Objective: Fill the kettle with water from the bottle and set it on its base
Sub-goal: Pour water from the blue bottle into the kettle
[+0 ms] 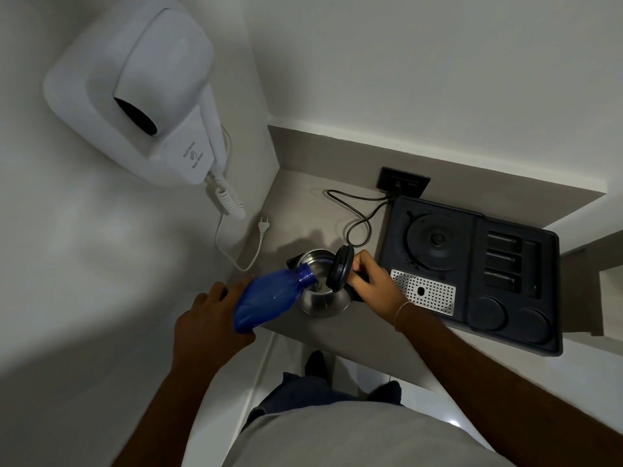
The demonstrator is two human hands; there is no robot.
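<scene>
Nearest first: L hand (212, 318) is wrapped round the base end of the blue bottle (266, 299), fingers curled on it, thumb side hidden behind the plastic. Bottle's tipped hard, long axis running from lower left up to the right, neck down inside the mouth of the kettle (322, 286). Translucent blue plastic, smooth, ribbed at the neck. Can't make out the water stream itself, too dim.

R hand (369, 279) just across, fingers closed on the kettle's black handle, thumb up by the lid (340, 268), which stands flipped open, nearly vertical, black and round. Kettle body is brushed steel, squat, shiny inside, sitting on the grey counter (337, 338) near its front edge. So pour is on, fill looks mid-way at best – level not readable.

Now the bit that matters: the base (438, 239) lies to the R of the kettle, a bit further back, a round black disc with a centre contact, set in a black moulded tray (546, 298). R hand's the nearer one and already has the handle, so the lift-over should go rightwards and away, once the bottle's out.

Tray also has a perforated metal drip grille (426, 291), slots, round recesses. Black cord (357, 217) loops back to the wall socket (403, 183). Far left, white wall hair dryer (141, 92), glossy plastic, coiled lead, its plug (263, 225) lying loose.
</scene>
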